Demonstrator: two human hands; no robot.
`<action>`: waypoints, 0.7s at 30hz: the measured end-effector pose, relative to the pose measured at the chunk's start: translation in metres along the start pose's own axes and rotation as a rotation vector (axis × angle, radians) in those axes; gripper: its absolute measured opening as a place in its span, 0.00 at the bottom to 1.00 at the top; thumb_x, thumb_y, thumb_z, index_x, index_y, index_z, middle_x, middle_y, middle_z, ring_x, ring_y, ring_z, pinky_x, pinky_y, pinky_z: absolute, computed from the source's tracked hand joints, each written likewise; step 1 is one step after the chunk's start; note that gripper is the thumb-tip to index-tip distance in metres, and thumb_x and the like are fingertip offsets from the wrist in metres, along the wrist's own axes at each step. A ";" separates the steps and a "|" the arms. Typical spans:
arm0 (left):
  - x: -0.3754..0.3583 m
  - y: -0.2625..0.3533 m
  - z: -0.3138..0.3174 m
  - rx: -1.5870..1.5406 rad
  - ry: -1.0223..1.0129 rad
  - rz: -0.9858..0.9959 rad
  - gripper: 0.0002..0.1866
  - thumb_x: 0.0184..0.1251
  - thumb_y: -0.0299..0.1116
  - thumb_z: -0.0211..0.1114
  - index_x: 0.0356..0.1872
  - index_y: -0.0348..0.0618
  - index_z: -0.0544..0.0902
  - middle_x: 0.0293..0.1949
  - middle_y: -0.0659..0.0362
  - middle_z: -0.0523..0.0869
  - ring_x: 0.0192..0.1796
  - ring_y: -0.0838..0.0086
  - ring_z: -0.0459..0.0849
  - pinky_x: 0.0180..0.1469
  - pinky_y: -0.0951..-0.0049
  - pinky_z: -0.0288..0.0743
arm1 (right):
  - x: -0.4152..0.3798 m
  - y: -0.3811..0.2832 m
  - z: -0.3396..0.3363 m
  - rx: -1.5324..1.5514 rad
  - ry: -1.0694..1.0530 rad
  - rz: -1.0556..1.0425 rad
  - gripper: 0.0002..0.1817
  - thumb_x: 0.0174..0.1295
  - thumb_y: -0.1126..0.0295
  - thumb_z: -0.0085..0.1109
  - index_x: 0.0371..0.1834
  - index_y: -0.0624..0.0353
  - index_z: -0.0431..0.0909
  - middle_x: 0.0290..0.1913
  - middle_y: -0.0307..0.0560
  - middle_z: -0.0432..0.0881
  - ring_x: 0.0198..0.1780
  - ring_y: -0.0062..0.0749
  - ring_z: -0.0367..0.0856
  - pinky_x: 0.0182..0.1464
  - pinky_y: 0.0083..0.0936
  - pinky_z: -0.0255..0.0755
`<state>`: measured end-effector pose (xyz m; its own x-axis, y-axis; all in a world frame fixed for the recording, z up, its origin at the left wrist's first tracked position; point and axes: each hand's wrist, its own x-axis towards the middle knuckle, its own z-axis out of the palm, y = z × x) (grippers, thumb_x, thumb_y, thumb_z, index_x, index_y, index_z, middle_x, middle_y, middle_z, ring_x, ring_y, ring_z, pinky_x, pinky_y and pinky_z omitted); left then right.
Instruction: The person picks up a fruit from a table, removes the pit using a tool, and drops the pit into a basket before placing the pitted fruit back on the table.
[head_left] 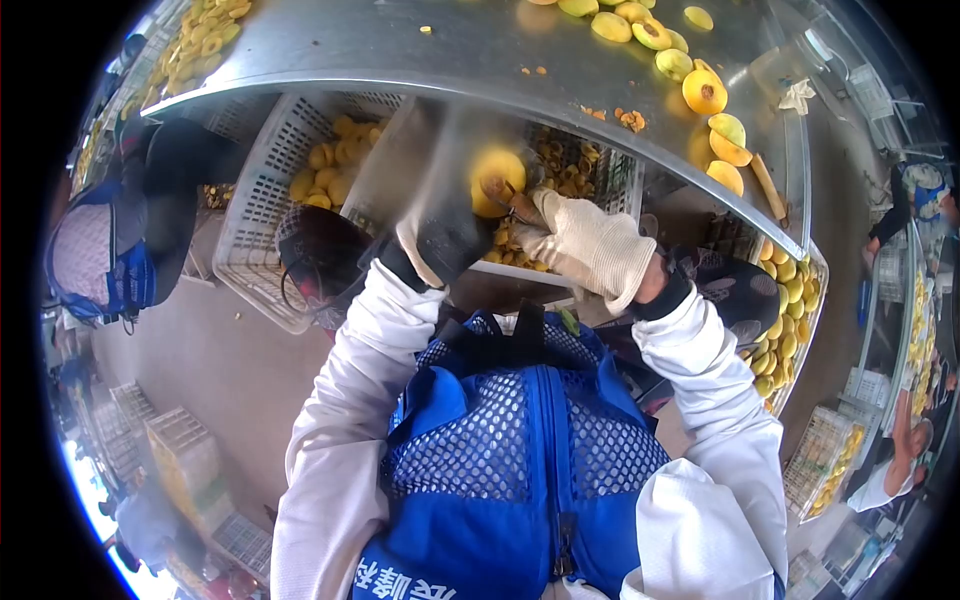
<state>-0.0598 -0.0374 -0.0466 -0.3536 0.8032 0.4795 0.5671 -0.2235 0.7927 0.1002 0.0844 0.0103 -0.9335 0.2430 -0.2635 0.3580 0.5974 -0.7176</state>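
A: Where is the fruit (488,165), and how do the hands stand?

B: It's up over a crate (628,185) of scraps (568,165), cut face showing, brown pit (496,187) in the middle. The left hand (448,235), in black, is closed around it; the right hand (590,245), in a cream glove, pinches a thin dark tool (513,190) against it. So the 2 hands meet there.

A: How would you do that well?

B: I'd grip firmly without squeezing, since the flesh probably bruises, work the tip close around the pit in short turns, and keep the left fingers out of its path. Blur hides exactly where the tip sits.

A: And the room?

B: The counter (330,50) is shiny metal, with more cut fruit (705,92), orange crumbs (632,120) and a stick (768,187) towards its right side. Fruit also lies in the left crate (255,215) and right crate (822,275). Someone in a blue vest (130,250) is off left, above grey floor (220,370).
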 end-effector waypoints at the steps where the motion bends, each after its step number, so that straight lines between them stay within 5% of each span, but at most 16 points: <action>1: 0.001 -0.006 -0.006 -0.055 -0.067 -0.004 0.32 0.55 0.19 0.72 0.63 0.33 0.72 0.53 0.50 0.83 0.55 0.63 0.84 0.62 0.67 0.76 | 0.001 0.007 -0.001 -0.017 0.004 -0.067 0.26 0.70 0.55 0.58 0.58 0.68 0.72 0.50 0.64 0.83 0.53 0.57 0.82 0.51 0.39 0.76; 3: 0.007 0.003 -0.013 -0.112 -0.137 -0.010 0.31 0.55 0.18 0.72 0.63 0.33 0.73 0.53 0.49 0.84 0.56 0.62 0.84 0.62 0.67 0.76 | 0.000 0.018 -0.001 -0.032 0.008 -0.132 0.27 0.70 0.52 0.57 0.56 0.68 0.73 0.44 0.67 0.84 0.49 0.61 0.82 0.47 0.44 0.76; 6: 0.019 0.020 -0.022 0.002 -0.333 -0.076 0.32 0.54 0.17 0.71 0.63 0.33 0.73 0.53 0.48 0.84 0.57 0.63 0.83 0.63 0.67 0.76 | -0.002 0.015 -0.003 -0.169 0.072 -0.224 0.27 0.70 0.52 0.57 0.56 0.67 0.73 0.36 0.61 0.86 0.38 0.54 0.86 0.38 0.39 0.78; 8: 0.023 0.026 -0.018 -0.010 -0.324 -0.135 0.34 0.55 0.18 0.72 0.66 0.33 0.71 0.56 0.48 0.83 0.57 0.63 0.83 0.63 0.67 0.76 | -0.005 0.002 -0.010 0.350 -0.180 0.117 0.24 0.71 0.53 0.56 0.53 0.67 0.76 0.22 0.47 0.81 0.19 0.34 0.80 0.23 0.27 0.72; 9: 0.023 0.026 -0.017 -0.006 -0.328 -0.132 0.34 0.55 0.18 0.72 0.66 0.33 0.71 0.56 0.48 0.83 0.57 0.63 0.83 0.63 0.67 0.76 | -0.007 0.003 -0.010 0.353 -0.175 0.114 0.24 0.71 0.53 0.56 0.53 0.67 0.76 0.22 0.47 0.81 0.19 0.34 0.80 0.23 0.27 0.72; 11: 0.016 0.028 -0.012 -0.027 -0.283 -0.140 0.35 0.57 0.20 0.73 0.67 0.34 0.69 0.59 0.49 0.81 0.58 0.63 0.82 0.63 0.66 0.77 | -0.015 0.007 -0.006 1.030 -0.365 0.191 0.22 0.74 0.54 0.53 0.49 0.67 0.77 0.14 0.32 0.69 0.11 0.15 0.65 0.14 0.17 0.60; 13: 0.011 0.024 -0.002 -0.090 -0.282 -0.127 0.37 0.59 0.21 0.73 0.70 0.35 0.65 0.60 0.50 0.79 0.58 0.63 0.82 0.62 0.65 0.79 | -0.018 0.011 0.003 1.204 -0.327 0.195 0.20 0.76 0.56 0.51 0.46 0.66 0.78 0.16 0.28 0.66 0.12 0.13 0.60 0.14 0.12 0.58; 15: 0.005 0.012 0.013 -0.589 -0.083 -0.292 0.37 0.61 0.20 0.71 0.71 0.37 0.64 0.59 0.51 0.80 0.58 0.63 0.82 0.62 0.64 0.79 | -0.014 0.028 0.018 1.873 -0.610 0.176 0.19 0.76 0.55 0.52 0.47 0.65 0.78 0.20 0.29 0.70 0.14 0.11 0.62 0.15 0.08 0.58; 18: 0.005 0.018 0.021 -0.925 -0.043 -0.309 0.36 0.64 0.18 0.67 0.72 0.39 0.62 0.58 0.52 0.80 0.58 0.65 0.82 0.60 0.64 0.80 | -0.014 0.032 0.034 1.962 -0.564 0.027 0.18 0.75 0.56 0.53 0.48 0.63 0.78 0.23 0.30 0.70 0.16 0.09 0.63 0.16 0.07 0.60; 20: 0.006 0.018 0.022 -0.719 -0.028 -0.252 0.35 0.65 0.18 0.66 0.72 0.39 0.62 0.58 0.51 0.80 0.58 0.64 0.83 0.59 0.64 0.81 | -0.018 0.030 0.038 2.030 -0.571 -0.020 0.18 0.76 0.57 0.53 0.49 0.64 0.78 0.23 0.30 0.69 0.17 0.10 0.63 0.16 0.07 0.61; 21: 0.007 0.017 0.022 -0.520 -0.012 -0.192 0.34 0.65 0.18 0.65 0.72 0.39 0.62 0.58 0.51 0.80 0.57 0.64 0.83 0.59 0.65 0.81 | -0.020 0.030 0.040 2.115 -0.470 0.143 0.17 0.76 0.58 0.52 0.48 0.65 0.76 0.19 0.32 0.67 0.12 0.11 0.58 0.10 0.09 0.56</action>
<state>-0.0357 -0.0232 -0.0378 -0.4038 0.8622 0.3059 0.0498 -0.3131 0.9484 0.1285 0.0667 -0.0320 -0.9623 -0.1541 -0.2243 0.1691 -0.9844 -0.0493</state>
